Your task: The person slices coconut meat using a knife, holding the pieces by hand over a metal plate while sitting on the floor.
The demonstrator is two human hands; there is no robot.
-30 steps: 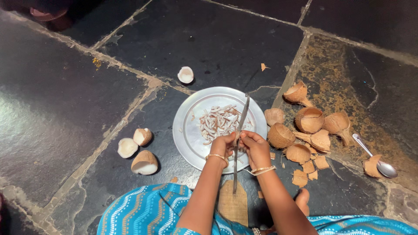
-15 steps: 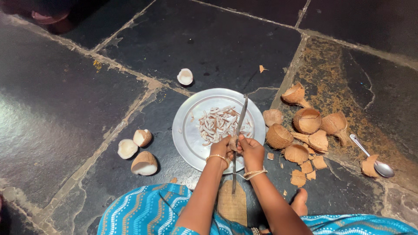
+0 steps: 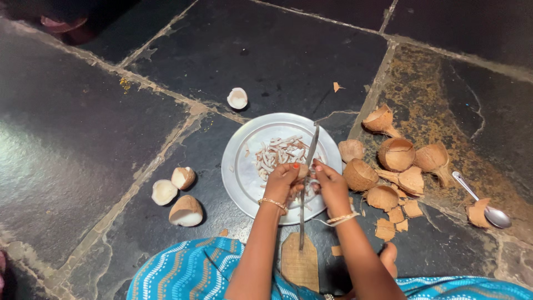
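The left hand [image 3: 284, 180] and the right hand [image 3: 331, 184] are meeting over the near part of a round metal plate [image 3: 244, 172] that is lying on the dark stone floor [image 3: 83, 128]. Both hands are curling shut around a small coconut piece [image 3: 302, 171], pressing it against the upright blade [image 3: 308, 161] of a cutter whose wooden base [image 3: 300, 262] is sitting on the floor near the person's knees. White coconut slivers [image 3: 277, 153] are lying heaped in the middle of the plate, just beyond the fingers. Left of the plate, three coconut chunks [image 3: 185, 211] with white flesh are resting close together; another one [image 3: 237, 98] is lying farther away. Right of the plate, empty brown shells [image 3: 395, 154] and broken shell bits are lying clustered, with a metal spoon [image 3: 483, 202] lying at their right edge.
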